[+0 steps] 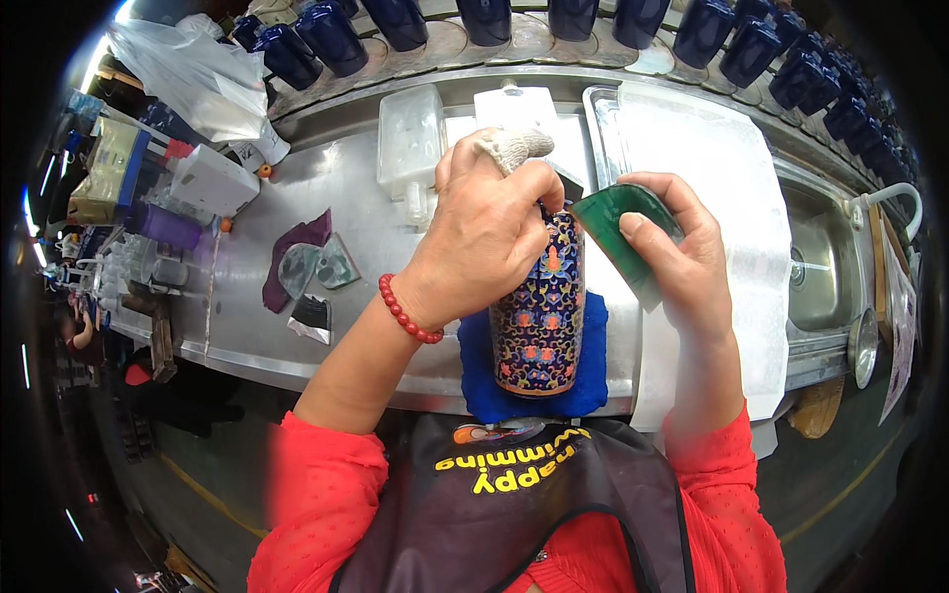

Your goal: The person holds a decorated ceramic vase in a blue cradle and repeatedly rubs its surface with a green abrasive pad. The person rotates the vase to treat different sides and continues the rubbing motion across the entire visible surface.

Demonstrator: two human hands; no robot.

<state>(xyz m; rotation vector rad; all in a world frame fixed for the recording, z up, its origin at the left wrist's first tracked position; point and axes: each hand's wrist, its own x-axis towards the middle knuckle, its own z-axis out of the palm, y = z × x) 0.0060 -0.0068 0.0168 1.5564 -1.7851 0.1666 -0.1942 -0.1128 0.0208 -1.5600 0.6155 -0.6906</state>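
Note:
A dark blue bottle [539,326] with a dense floral pattern in pink, orange and yellow rests on a blue cloth [593,346] in front of me. My left hand [479,232] is closed at the bottle's upper end, with a crumpled off-white cloth [516,150] bunched in its fingers. It covers the top of the bottle, so whether the fingers also grip the neck is hidden. In my right hand [682,242], just right of the bottle, a flat green scraper [613,232] is pinched between thumb and fingers, its corner close to the bottle's upper side.
Plain blue bottles [400,22] line a curved conveyor [435,49] at the back. A clear square bottle [410,138] stands behind my left hand. Scraper pieces and a purple cloth [297,252] lie left. White paper sheets [707,188] and a sink [820,257] are at right.

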